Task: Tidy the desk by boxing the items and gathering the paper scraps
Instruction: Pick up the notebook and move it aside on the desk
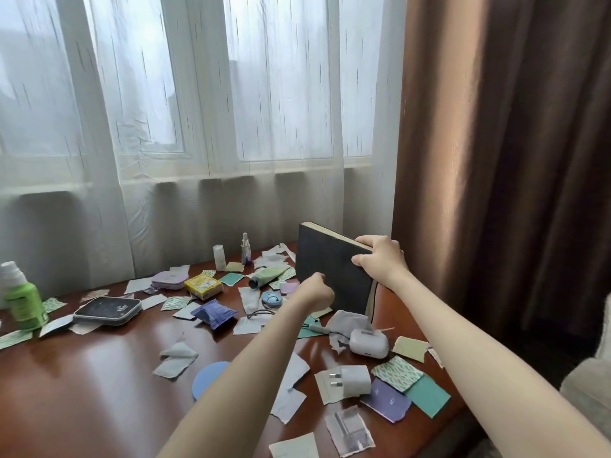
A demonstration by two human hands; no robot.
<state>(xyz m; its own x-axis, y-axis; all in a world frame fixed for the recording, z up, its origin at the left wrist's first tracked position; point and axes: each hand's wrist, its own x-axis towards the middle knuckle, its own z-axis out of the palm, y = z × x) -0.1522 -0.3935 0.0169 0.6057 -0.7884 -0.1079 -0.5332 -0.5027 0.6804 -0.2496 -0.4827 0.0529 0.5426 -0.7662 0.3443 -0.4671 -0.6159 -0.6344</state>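
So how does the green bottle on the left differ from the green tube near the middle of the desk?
The green bottle stands upright at the desk's left edge; the green tube lies on its side among paper scraps. The bottle is bright green with a white cap; the tube is pale green with a dark cap. The bottle looks bulkier, the tube slimmer. Both rest untouched on the desk.

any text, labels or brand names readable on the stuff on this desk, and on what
None can be read.
Dark tin: pale print on the lid, too blurred.
Yellow packet: print too small.
Green bottle: label blurred.
Black box, in the right hand: plain.
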